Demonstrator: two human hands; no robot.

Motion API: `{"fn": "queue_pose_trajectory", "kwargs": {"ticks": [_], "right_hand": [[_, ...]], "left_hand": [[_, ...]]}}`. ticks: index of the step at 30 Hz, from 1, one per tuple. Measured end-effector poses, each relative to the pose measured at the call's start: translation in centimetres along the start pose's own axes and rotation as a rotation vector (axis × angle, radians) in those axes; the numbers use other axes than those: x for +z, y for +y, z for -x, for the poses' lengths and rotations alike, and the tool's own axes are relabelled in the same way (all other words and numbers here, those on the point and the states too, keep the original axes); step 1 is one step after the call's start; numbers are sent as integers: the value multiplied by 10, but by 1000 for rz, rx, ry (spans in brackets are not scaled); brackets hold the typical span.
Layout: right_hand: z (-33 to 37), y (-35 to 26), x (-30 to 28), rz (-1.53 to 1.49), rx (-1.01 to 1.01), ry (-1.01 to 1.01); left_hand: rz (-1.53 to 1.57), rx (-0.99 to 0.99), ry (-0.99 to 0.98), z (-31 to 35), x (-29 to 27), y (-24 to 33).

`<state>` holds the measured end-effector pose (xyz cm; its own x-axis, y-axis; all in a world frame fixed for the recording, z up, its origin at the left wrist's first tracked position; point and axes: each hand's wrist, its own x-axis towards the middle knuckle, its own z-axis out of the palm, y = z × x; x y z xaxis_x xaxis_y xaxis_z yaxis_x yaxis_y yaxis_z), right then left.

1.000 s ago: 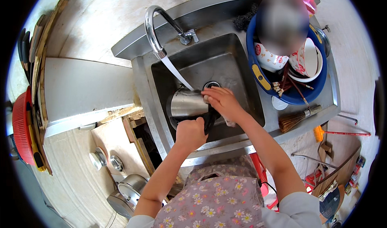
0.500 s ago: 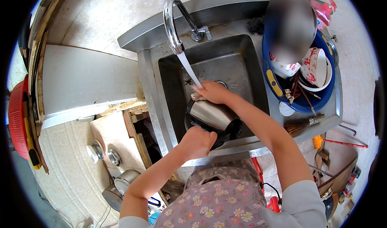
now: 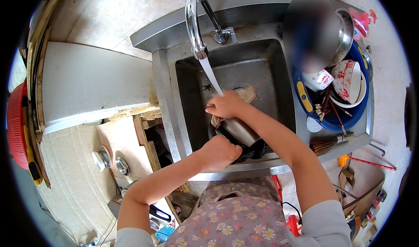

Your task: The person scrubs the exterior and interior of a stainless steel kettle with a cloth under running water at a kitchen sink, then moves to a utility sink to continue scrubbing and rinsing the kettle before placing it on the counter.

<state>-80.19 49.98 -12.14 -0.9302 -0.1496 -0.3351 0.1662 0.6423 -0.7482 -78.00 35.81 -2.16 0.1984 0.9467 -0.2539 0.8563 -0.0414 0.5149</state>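
Note:
A stainless steel kettle (image 3: 239,131) with black trim lies tilted in the metal sink (image 3: 286,85), close to its front edge. My left hand (image 3: 219,153) is closed around its black handle, which is mostly covered by the fingers. My right hand (image 3: 227,104) is closed on a wet, pale cloth (image 3: 215,121) at the kettle's far end. More pale fabric (image 3: 249,94) shows beyond that hand, near the drain; whether it is one piece with the cloth is hidden. Water (image 3: 211,76) streams from the chrome faucet (image 3: 192,24) onto my right hand.
Right of the sink stands a blue basin (image 3: 305,109) with patterned bowls (image 3: 345,83), a steel pot (image 3: 345,37) and chopsticks. A straw brush (image 3: 325,144) lies on the counter before it. A pink pump bottle (image 3: 362,22) stands behind.
The kettle has tipped, and less of its steel side shows. Pale fabric now appears beyond my right hand by the drain. The whole view has shifted slightly.

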Motion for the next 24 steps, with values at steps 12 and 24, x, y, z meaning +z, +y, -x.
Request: {"fn": "queue_pose_trajectory", "kwargs": {"ticks": [12, 24], "right_hand": [[88, -16, 38, 208, -15, 338], [41, 64, 9, -1319, 262, -19]], "left_hand": [[-47, -3, -21, 9, 33, -14], [101, -305, -18, 15, -25, 4]]}}
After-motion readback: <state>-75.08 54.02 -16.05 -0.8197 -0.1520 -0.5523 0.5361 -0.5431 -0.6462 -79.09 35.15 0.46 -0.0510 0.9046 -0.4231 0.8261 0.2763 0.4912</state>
